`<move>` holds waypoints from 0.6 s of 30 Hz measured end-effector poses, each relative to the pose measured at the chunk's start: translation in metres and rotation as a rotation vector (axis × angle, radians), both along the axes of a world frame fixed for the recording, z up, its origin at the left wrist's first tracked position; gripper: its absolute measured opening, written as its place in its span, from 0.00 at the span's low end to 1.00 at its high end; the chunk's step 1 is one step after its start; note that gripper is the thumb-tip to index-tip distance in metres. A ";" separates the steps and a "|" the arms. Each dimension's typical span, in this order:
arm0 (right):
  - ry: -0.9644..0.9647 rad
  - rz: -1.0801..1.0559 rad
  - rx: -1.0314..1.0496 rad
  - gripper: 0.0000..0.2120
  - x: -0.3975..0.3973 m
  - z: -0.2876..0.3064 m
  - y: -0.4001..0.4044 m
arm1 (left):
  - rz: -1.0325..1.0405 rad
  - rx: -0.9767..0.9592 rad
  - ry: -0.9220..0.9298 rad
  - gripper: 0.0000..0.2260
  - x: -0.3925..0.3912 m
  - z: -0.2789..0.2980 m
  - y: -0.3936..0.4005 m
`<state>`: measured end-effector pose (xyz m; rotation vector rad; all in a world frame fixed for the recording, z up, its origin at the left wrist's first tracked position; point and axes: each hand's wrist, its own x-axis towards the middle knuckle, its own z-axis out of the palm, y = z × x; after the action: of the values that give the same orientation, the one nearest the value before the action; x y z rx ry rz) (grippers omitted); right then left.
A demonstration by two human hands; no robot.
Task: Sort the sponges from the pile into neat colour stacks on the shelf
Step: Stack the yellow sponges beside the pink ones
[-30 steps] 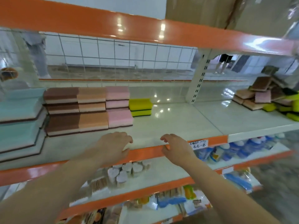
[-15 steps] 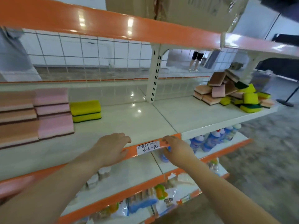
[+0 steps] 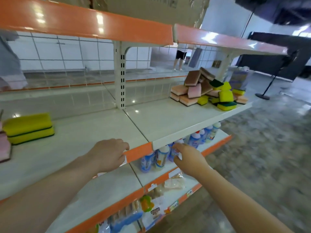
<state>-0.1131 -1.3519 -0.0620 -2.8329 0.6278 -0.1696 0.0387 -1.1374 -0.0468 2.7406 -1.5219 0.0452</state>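
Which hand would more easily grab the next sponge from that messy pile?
Probably the right hand: empty, fingers relaxed, on the side of the pile at the shelf's far right. The left hand rests on the shelf edge, farther away.

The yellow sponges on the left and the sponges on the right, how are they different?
The yellow stack is two sponges lying flat, one squarely on the other; the pile is many sponges tumbled at all angles. The yellow stack is one colour; the pile mixes brown, orange, pink and yellow. Both sit on the same shelf.
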 end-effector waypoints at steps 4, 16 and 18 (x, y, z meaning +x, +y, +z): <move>0.002 -0.044 0.001 0.16 -0.011 0.001 -0.022 | -0.052 0.007 0.000 0.15 -0.001 0.003 -0.032; 0.020 -0.189 0.015 0.16 -0.005 0.008 -0.097 | -0.234 -0.016 0.000 0.17 0.022 0.007 -0.134; 0.027 -0.229 0.018 0.18 -0.001 0.010 -0.113 | -0.265 -0.010 -0.014 0.17 0.031 0.011 -0.153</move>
<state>-0.1142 -1.4650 -0.0518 -2.7436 0.9544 -0.1634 0.0700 -1.2904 -0.0360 2.5106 -1.8666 0.0701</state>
